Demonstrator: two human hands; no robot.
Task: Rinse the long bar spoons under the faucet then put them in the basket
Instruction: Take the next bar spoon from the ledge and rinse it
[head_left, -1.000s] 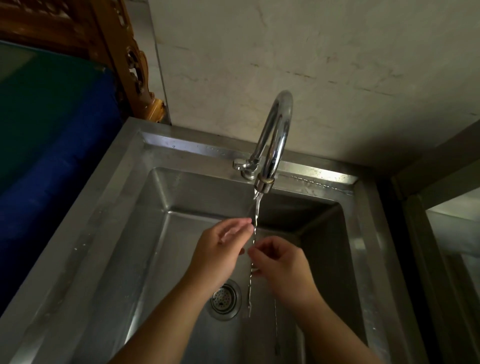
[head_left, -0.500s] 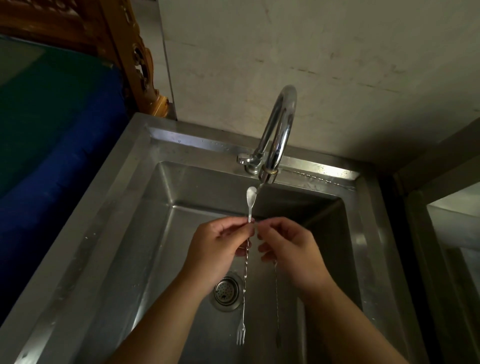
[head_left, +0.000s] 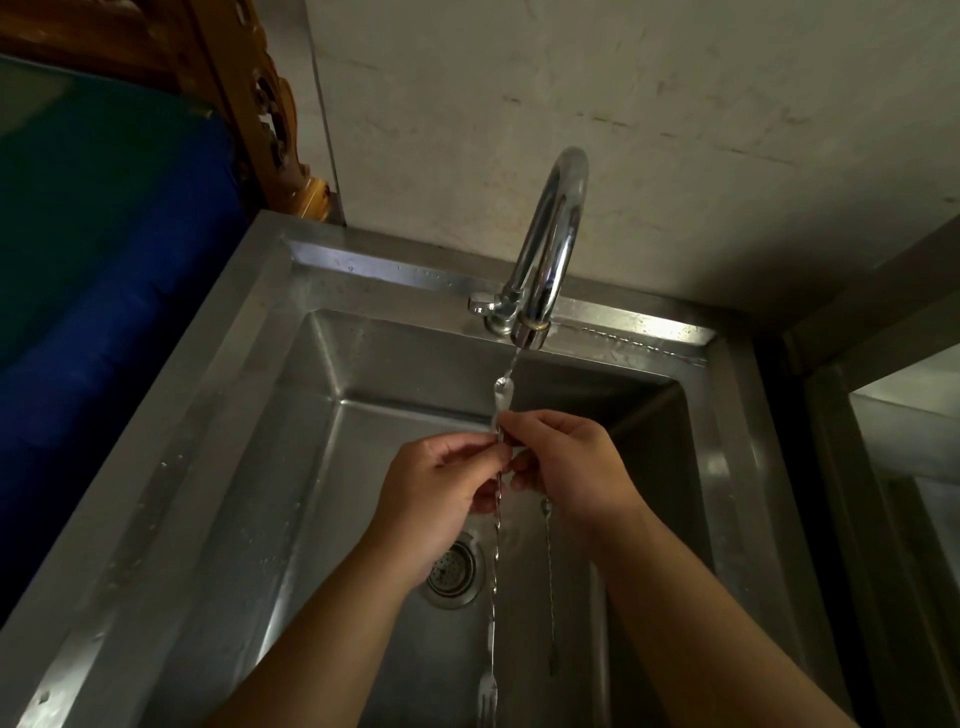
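A long twisted bar spoon (head_left: 494, 571) hangs upright over the steel sink (head_left: 291, 426). Its bowl is up in the thin stream under the chrome faucet (head_left: 550, 239), and its small fork end points down near the bottom edge. My left hand (head_left: 441, 483) and my right hand (head_left: 566, 467) both pinch its stem just below the bowl. A second bar spoon (head_left: 548, 582) lies on the sink floor, below my right hand. No basket is in view.
The round drain strainer (head_left: 453, 571) sits in the sink floor below my left wrist. A blue and green padded surface (head_left: 93, 291) and a carved wooden piece (head_left: 270, 124) lie to the left. A steel shelf frame (head_left: 893, 426) stands on the right.
The spoon has come up so that its bowl sits in the stream. My right hand has risen to meet my left hand on the stem.
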